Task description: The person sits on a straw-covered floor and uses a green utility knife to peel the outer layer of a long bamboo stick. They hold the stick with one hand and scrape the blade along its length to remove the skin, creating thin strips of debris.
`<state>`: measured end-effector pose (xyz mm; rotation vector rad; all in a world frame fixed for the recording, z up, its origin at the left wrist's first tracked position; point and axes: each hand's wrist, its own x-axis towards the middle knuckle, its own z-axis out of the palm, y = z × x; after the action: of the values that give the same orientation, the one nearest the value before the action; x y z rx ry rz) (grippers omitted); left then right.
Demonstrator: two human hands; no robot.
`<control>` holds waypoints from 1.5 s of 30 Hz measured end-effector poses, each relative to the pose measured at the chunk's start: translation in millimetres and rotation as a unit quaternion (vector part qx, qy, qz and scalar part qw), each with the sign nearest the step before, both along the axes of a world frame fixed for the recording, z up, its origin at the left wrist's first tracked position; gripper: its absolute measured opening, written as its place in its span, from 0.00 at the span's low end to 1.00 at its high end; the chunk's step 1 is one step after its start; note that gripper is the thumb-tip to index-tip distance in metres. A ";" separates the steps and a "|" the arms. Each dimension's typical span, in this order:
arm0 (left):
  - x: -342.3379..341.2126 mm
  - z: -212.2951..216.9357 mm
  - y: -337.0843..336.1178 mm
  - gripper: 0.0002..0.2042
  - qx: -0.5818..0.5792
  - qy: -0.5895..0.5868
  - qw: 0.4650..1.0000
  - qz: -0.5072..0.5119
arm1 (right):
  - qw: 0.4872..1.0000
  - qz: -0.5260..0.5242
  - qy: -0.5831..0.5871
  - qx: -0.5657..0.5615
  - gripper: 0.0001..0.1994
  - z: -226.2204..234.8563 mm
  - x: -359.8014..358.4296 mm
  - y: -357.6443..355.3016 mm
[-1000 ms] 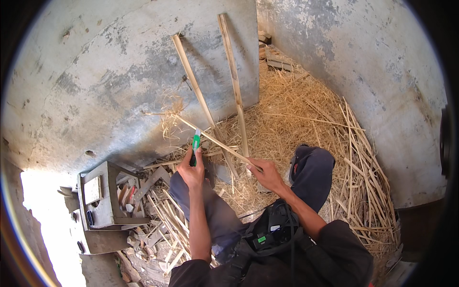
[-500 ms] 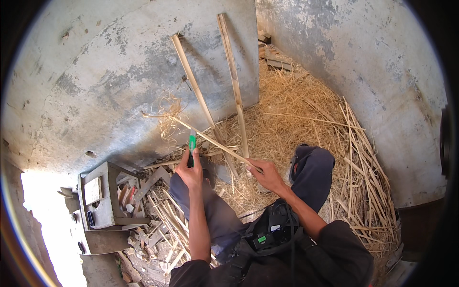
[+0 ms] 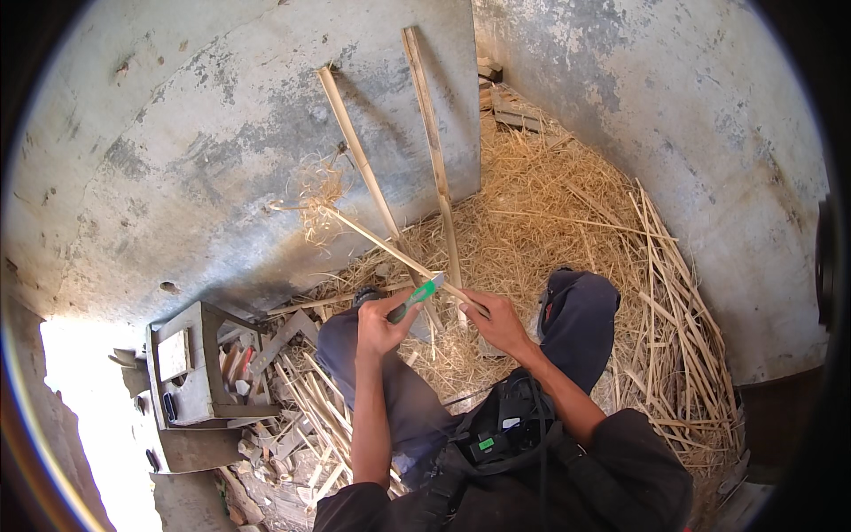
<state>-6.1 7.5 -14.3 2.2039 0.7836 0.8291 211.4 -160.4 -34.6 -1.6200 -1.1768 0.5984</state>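
My left hand (image 3: 381,329) is closed round the handle of a green utility knife (image 3: 425,291). The knife's blade meets a thin bamboo strip (image 3: 377,240) just short of my other hand. Gripping the near end of that strip is my right hand (image 3: 498,324). From there the strip slants up to the left, toward the wall. A tuft of curled shavings (image 3: 321,202) clings near its far end.
Two long bamboo slats (image 3: 356,146) lean on the worn wall (image 3: 222,151). Shavings (image 3: 550,208) cover the floor ahead. Piled strips (image 3: 678,337) curve along the right side. At left, a grey wooden box (image 3: 199,390) stands beside offcuts.
My left hand has moved right and nearer, and the knife has swung from pointing away to lying across the strip near my right hand. The right hand has barely moved.
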 end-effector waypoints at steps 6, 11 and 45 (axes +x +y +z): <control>2.3 -0.2 -1.3 0.15 0.042 -0.020 0.999 0.012 | 0.999 0.008 -0.022 -0.028 0.18 1.9 2.7 0.1; 2.2 6.5 -5.0 0.15 0.047 -0.008 0.998 0.031 | 1.000 0.004 -0.021 -0.017 0.18 -5.5 2.0 2.4; -1.7 8.6 3.8 0.13 -0.124 -0.164 0.952 0.228 | 1.000 -0.011 -0.013 0.006 0.17 -8.3 3.9 -10.0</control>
<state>-7.8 11.3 -5.7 1.6257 1.1735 1.2085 215.3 -170.4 -42.8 -1.6325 -1.1788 0.5556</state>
